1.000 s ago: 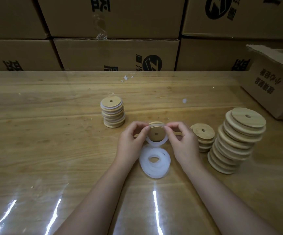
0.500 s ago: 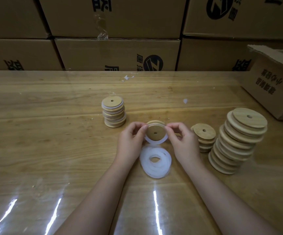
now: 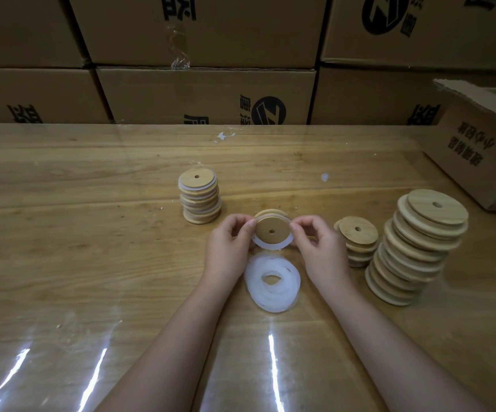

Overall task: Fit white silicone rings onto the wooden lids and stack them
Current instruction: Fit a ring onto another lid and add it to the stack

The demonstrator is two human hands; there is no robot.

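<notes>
One stack of finished lids (image 3: 200, 200) stands far left of the hands, with white rims showing between the wooden discs, so a small share of the job looks done. The wooden lid (image 3: 272, 230) in work is held tilted up just above the table, between the two hands. A white silicone ring (image 3: 270, 247) is only partly seated on it and hangs loose below the lid's lower edge. The left hand (image 3: 229, 248) pinches the lid's left rim between thumb and fingertips; the right hand (image 3: 321, 248) pinches the right rim the same way. Just near of them lies a loose pile of rings (image 3: 272, 295). To the right wait the bare lids: a short stack (image 3: 358, 242) and, beside it, a tall leaning stack (image 3: 416, 248), so most of the work appears left to do. The table (image 3: 92, 233) is pale wood under a clear glossy sheet that throws light streaks near the person. Printed cardboard cartons (image 3: 205, 96) wall in the far side, and an opened carton (image 3: 484, 150) sits at the far right
</notes>
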